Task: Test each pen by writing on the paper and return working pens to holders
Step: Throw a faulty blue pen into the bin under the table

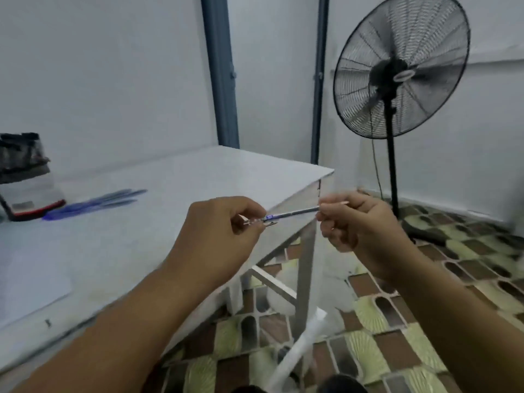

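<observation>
one pen (286, 215) spans the gap between the two hands, off the worktop's (198, 177) near corner, long axis left to right. the left hand (218, 231) pinches its clear end, the right hand (357, 219) its far end, equally near. the loose blue pens (96, 204), about three though blurred, lie far left beside one holder (24, 177). one paper (31, 285) sits left of the left forearm.

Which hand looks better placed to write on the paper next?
Probably the left hand: it pinches the pen and is nearer the paper. The right hand is off the table.
</observation>
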`<action>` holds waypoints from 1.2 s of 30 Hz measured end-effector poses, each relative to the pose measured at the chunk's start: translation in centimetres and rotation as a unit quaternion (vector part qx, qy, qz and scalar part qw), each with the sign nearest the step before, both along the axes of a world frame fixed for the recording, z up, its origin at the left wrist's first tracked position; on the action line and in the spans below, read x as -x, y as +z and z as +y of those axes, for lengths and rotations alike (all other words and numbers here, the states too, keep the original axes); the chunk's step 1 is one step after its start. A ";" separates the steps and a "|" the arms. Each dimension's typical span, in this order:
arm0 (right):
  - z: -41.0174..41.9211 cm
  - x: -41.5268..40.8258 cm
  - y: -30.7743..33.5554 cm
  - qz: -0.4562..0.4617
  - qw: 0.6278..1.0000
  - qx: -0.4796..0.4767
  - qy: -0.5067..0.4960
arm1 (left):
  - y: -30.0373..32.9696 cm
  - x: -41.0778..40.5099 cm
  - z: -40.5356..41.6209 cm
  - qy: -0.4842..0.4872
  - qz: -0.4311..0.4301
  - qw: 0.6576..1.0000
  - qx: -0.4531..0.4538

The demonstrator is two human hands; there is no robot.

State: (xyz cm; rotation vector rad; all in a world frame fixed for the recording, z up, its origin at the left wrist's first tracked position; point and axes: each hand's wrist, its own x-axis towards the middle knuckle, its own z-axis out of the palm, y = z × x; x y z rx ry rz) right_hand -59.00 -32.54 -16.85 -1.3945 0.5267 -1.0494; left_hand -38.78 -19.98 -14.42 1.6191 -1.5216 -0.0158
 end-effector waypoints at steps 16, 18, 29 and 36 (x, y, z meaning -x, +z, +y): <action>-2.4 16.0 -31.3 0.214 0.938 -0.226 -0.155 | -30.8 12.1 -11.7 -0.079 0.074 0.936 -0.336; -2.2 16.4 -34.7 0.237 0.919 -0.267 -0.166 | -34.5 12.7 -12.3 -0.067 0.098 0.916 -0.384; -2.7 14.7 -49.0 0.314 0.836 -0.417 -0.172 | -45.2 13.5 -15.1 -0.049 0.241 0.768 -0.592; -2.9 13.4 -52.3 0.378 0.810 -0.426 -0.138 | -46.5 11.4 -15.9 -0.034 0.274 0.760 -0.588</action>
